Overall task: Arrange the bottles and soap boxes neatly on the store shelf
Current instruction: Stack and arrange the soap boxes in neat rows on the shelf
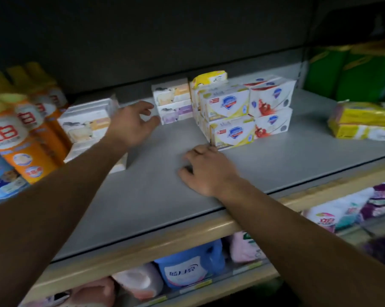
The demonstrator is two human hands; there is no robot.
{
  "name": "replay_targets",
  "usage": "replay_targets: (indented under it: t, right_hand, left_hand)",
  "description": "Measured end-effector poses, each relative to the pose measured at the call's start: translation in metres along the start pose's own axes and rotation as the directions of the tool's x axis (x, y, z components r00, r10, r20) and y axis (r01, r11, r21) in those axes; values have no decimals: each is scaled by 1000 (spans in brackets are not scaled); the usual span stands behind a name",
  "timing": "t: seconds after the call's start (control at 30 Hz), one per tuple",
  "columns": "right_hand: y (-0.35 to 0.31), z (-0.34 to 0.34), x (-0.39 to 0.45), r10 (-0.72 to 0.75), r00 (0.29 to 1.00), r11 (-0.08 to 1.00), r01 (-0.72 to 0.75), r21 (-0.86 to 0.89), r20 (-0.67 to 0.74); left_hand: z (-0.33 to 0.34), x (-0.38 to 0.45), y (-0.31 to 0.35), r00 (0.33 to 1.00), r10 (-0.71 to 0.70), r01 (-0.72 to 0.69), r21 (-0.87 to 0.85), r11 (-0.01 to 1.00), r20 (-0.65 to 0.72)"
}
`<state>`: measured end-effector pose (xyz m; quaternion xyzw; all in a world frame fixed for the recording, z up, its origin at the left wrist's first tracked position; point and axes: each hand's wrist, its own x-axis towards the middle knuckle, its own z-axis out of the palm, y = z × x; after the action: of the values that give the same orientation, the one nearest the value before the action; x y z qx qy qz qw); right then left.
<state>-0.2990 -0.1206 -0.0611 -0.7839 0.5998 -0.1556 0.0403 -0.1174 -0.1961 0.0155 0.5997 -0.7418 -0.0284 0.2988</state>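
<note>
Grey store shelf [275, 156]. Far left: orange bottles [21, 138] with yellow caps, upright in rows. Beside them, a stack of white soap boxes [87, 125] bearing a sheep picture; a second such stack [174, 103] stands farther back. Centre right: white shield-logo soap boxes [244, 114], stacked two high, with a yellow pack [209, 77] behind them.

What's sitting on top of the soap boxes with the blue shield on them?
A yellow soap pack sits on top of the back of the blue-shield soap boxes. Only its front and top show; the boxes cover what lies under and behind it.
</note>
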Motion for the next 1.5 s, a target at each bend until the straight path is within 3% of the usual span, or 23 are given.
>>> replay_targets:
  t: [0.23, 0.5, 0.9, 1.2, 1.3, 1.37, 1.43, 1.5]
  right_hand:
    - [0, 0, 0, 21, 1000, 997, -20, 71, -3]
    - [2, 5, 3, 11, 998, 996, -5, 89, -63]
    - [3, 5, 3, 13, 998, 997, -8, 79, -62]
    - [3, -1, 2, 11, 1000, 999, -11, 35, 3]
    - [1, -5, 1, 22, 999, 1000, -23, 18, 30]
    - [-5, -9, -4, 38, 999, 999, -38, 21, -3]
    - [-15, -14, -11, 27, 996, 993, -17, 114, -81]
    - [-30, -18, -20, -38, 994, 922, 73, 381, -98]
  left_hand:
    - [36, 88, -2, 999, 35, -30, 126, 992, -38]
    - [71, 135, -7, 994, -82, 101, 332, 938, -69]
    - [70, 120, 9, 987, -27, 63, 222, 973, -159]
    - [-6, 13, 7, 977, 118, -109, 55, 992, -176]
    - [-32, -44, -2, 985, 72, -77, -28, 997, -158]
    - [-44, -80, -11, 992, -37, 16, -171, 985, -118]
    - [-51, -109, -19, 983, -177, 145, -412, 900, -41]
    - [-58, -134, -28, 958, -275, 261, -661, 704, 84]
